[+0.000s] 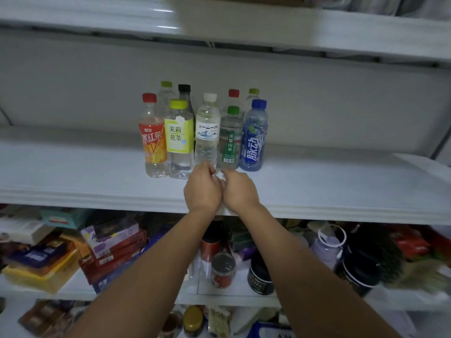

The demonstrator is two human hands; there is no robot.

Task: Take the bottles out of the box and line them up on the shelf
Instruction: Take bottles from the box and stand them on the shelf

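Bottles stand in two tight rows on the middle shelf, five in front and four behind; no box is in view. Both hands reach to the front row, side by side: the left hand at the foot of the white-capped bottle, the right hand at the foot of the green-capped bottle. Their fingers curl away from the camera, so I cannot tell whether they pinch or only nudge. The likely risk is a low shove: these tall, narrow bottles stand packed together, and one tipping could topple its neighbours
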